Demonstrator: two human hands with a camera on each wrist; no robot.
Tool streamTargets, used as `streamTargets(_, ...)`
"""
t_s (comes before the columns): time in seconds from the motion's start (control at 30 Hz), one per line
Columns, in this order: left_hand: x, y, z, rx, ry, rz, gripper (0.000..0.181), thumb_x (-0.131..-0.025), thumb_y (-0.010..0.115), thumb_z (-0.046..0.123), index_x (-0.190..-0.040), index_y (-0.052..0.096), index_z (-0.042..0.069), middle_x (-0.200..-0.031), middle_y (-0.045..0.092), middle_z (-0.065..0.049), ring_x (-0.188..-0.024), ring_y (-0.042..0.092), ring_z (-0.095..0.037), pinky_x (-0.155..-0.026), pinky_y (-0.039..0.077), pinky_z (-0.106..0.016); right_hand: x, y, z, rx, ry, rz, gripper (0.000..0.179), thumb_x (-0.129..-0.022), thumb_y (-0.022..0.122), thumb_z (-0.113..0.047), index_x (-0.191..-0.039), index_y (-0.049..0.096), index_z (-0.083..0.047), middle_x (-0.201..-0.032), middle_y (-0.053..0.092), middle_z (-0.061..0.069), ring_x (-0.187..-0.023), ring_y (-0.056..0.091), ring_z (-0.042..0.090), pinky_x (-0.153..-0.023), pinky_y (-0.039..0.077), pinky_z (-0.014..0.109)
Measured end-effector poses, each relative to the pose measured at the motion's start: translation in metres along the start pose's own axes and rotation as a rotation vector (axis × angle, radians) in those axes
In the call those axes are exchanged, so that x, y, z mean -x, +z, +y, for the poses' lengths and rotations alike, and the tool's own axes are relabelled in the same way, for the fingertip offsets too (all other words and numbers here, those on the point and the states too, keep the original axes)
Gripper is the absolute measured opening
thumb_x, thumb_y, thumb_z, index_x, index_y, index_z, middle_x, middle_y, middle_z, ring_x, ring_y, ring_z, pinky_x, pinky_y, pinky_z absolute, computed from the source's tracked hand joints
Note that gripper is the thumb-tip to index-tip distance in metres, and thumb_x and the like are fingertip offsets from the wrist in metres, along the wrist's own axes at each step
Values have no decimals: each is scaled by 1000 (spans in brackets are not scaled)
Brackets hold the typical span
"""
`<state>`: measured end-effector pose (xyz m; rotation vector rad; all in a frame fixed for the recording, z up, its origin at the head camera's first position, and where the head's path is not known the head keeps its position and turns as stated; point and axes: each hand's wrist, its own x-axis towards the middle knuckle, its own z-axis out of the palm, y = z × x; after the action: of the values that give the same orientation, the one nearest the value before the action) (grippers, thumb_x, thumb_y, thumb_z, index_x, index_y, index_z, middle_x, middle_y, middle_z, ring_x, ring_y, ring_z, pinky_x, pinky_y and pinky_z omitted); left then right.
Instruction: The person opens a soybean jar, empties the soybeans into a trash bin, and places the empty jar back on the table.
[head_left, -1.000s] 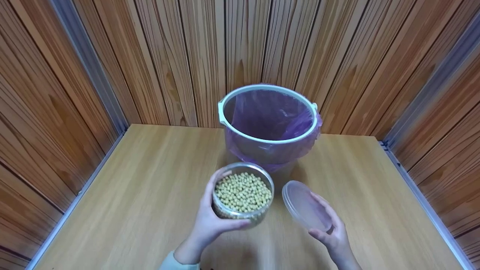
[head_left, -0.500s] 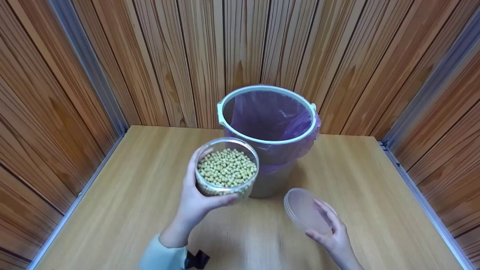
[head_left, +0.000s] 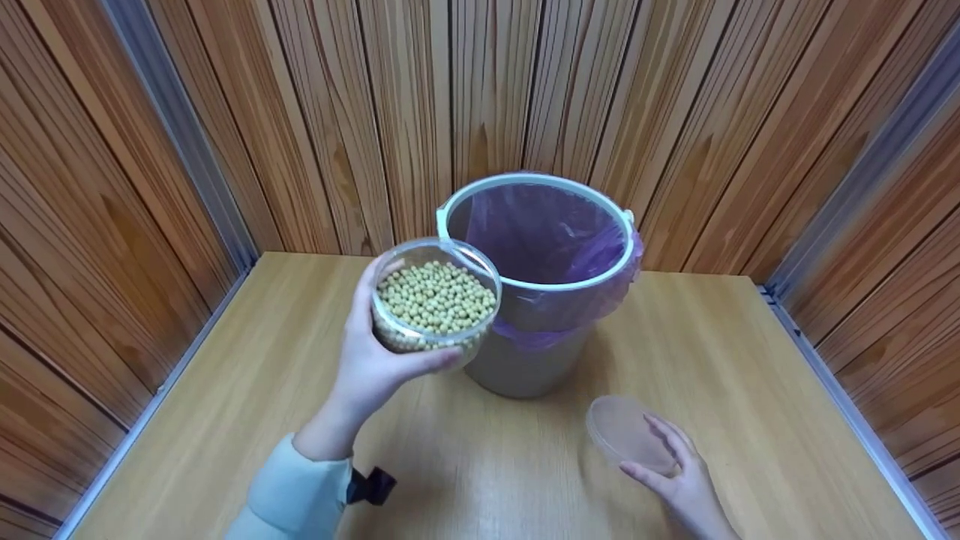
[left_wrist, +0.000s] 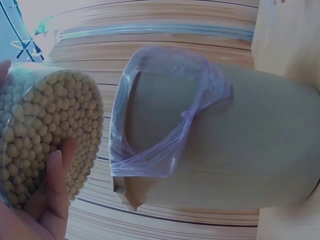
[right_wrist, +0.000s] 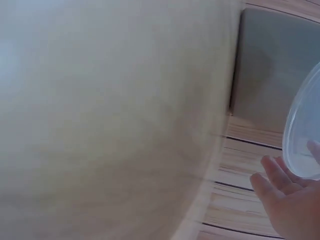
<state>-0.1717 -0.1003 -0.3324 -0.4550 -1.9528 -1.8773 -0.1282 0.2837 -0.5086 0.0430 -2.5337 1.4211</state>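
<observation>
A clear plastic jar full of pale round dried beans is gripped in my left hand, thumb on the near side. It is raised off the table, just left of the bin and tilted slightly. The left wrist view has the beans showing through the jar's side and base, with fingers spread under it. My right hand pinches a translucent round lid low over the table at the front right. In the right wrist view the lid is cut off at the edge.
A pale blue ring tops the grey bin, and a purple bag lines it, folded over the outside. The bin stands at the back middle of the wooden table. Wood-panelled walls rise behind and at both sides.
My left hand has carried the jar up and to the left, from in front of the bin to beside its rim. My right hand and the lid have dropped slightly, drifting right.
</observation>
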Motion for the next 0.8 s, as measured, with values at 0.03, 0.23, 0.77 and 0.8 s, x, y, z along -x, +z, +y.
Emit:
streamTargets(0.03, -3, -1, 1, -6, 4, -1, 117, -56, 95, 3, -152, 29, 14, -150, 43, -5, -133, 45, -19, -114, 36, -40, -1, -1, 2, 8, 11, -10, 73, -76, 83, -10, -140, 51, -1, -145, 48, 20, -130, 45, 14, -110, 38, 32)
streamTargets(0.23, -18, -5, 8, -63, 50, 27, 116, -55, 96, 8, -151, 32, 15, -149, 43, -5, -131, 47, -19, -113, 37, -39, -9, -11, 12, 13, 128, -124, 77, -81, 81, -19, -146, 42, 0, -152, 32, 27, -140, 28, 52, -111, 21, 72)
streamTargets(0.77, -49, -7, 14, -286, 17, 115, 121, -55, 98, 34, -153, 29, 20, -150, 42, 0, -133, 43, -15, -113, 34, -40, -12, -15, 24, 116, 183, -271, 96, -77, 84, -30, -150, 33, 3, -152, 30, 29, -142, 23, 52, -113, 21, 70)
streamTargets(0.8, -51, -6, 14, -293, 14, 115, 121, -55, 98, 36, -153, 29, 20, -150, 42, 1, -133, 43, -15, -113, 34, -40, -12, -15, 24, 122, 172, -273, 98, -75, 85, -29, -150, 32, 4, -151, 31, 30, -141, 24, 53, -113, 21, 70)
